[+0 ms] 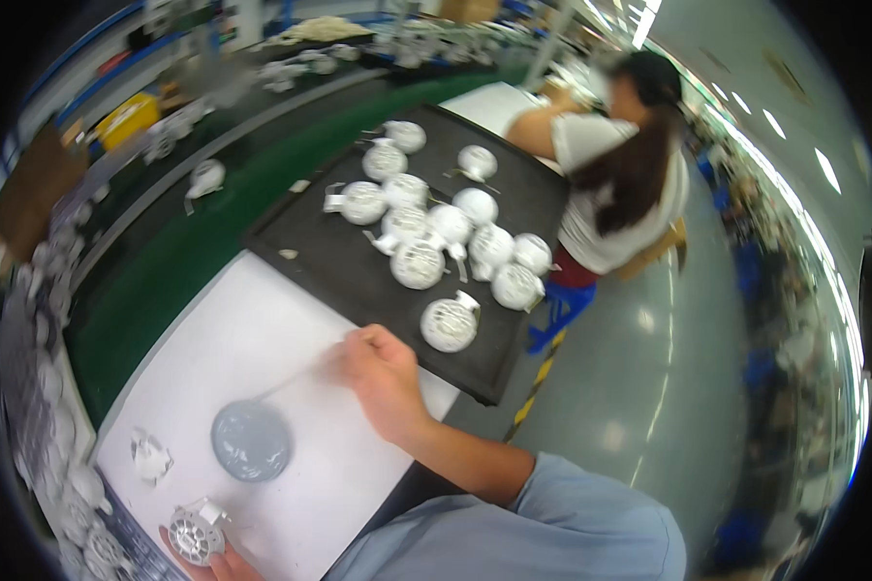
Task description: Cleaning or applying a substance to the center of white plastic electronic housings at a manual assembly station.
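White flat counter (291, 334) carries a glossy grey-blue round dish (251, 442) between the left hand (231, 565), holding a slotted white round plastic housing (195, 535), and the right hand (386, 380), seemingly pinching a blurred thin pale stick (295, 382), probably dipping, which calls next for steady lifting.

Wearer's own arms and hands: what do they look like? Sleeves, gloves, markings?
Right hand: bare, no glove; no watch or band visible on the wrist. Its forearm is uncovered up to a loose, plain light blue-grey sleeve. Left hand: fingers ungloved, mostly cut off by the lower edge; its sleeve isn't visible.
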Demonstrator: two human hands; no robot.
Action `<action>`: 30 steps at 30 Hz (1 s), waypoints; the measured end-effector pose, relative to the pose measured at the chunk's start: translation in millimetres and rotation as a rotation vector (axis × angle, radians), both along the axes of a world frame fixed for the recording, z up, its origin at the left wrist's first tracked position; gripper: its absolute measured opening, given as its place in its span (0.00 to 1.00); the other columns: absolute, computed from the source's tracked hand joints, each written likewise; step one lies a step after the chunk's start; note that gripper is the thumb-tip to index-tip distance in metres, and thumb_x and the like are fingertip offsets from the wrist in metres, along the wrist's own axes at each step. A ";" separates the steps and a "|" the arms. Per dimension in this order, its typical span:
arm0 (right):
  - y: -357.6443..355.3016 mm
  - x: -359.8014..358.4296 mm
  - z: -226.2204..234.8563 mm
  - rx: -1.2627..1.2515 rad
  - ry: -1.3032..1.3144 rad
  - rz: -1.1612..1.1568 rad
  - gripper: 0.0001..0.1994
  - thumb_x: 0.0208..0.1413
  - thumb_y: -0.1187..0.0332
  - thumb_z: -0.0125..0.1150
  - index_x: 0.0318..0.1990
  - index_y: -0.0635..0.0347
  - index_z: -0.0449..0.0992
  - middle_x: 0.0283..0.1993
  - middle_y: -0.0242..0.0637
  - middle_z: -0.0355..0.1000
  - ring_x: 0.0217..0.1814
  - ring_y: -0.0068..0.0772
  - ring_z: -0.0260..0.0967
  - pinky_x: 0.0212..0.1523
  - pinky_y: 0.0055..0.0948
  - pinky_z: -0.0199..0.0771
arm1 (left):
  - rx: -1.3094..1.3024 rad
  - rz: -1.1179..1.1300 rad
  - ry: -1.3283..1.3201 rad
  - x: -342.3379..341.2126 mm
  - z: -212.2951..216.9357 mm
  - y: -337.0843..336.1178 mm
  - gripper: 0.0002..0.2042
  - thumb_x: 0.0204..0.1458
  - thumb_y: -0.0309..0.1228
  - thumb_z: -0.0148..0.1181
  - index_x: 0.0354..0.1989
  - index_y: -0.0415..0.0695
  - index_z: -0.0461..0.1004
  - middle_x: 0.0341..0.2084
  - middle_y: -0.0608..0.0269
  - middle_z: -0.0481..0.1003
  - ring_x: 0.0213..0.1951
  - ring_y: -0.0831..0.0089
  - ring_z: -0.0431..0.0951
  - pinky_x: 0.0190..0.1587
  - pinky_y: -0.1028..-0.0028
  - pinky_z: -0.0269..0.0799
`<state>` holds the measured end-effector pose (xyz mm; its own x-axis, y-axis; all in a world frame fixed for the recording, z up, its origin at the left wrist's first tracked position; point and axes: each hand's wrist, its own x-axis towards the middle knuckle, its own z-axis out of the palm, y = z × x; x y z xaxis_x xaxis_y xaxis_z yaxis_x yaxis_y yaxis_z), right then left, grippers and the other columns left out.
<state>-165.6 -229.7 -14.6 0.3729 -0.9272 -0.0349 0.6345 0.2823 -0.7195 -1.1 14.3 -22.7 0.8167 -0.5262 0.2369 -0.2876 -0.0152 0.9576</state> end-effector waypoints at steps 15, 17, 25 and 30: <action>10.2 -6.3 -22.1 -0.110 0.080 0.001 0.07 0.60 0.68 0.44 0.34 0.62 0.62 0.35 0.48 0.70 0.36 0.40 0.72 0.40 0.41 0.77 | -0.171 0.109 0.374 9.1 -23.8 15.8 0.44 0.43 0.44 0.62 0.63 0.39 0.41 0.60 0.42 0.49 0.59 0.53 0.56 0.61 0.56 0.51; 9.7 -7.6 -24.8 -0.099 0.102 -0.009 0.07 0.61 0.68 0.43 0.34 0.62 0.61 0.35 0.48 0.70 0.34 0.38 0.72 0.39 0.41 0.77 | -0.037 0.291 0.402 5.5 -19.6 8.2 0.45 0.43 0.47 0.61 0.63 0.40 0.41 0.60 0.41 0.49 0.59 0.53 0.56 0.61 0.55 0.51; 8.6 9.7 -17.4 -0.127 0.112 -0.100 0.07 0.61 0.68 0.44 0.35 0.61 0.62 0.34 0.47 0.70 0.31 0.36 0.72 0.36 0.39 0.77 | -0.116 0.179 0.311 7.9 -33.0 22.5 0.43 0.42 0.43 0.62 0.63 0.43 0.42 0.59 0.38 0.51 0.60 0.50 0.54 0.61 0.54 0.50; 5.8 6.8 -8.3 -0.021 0.060 -0.097 0.09 0.60 0.64 0.47 0.40 0.61 0.65 0.37 0.43 0.70 0.37 0.33 0.71 0.40 0.34 0.74 | -0.224 -0.041 0.373 7.3 -19.7 15.1 0.39 0.39 0.24 0.58 0.62 0.47 0.46 0.57 0.32 0.52 0.61 0.51 0.54 0.59 0.59 0.54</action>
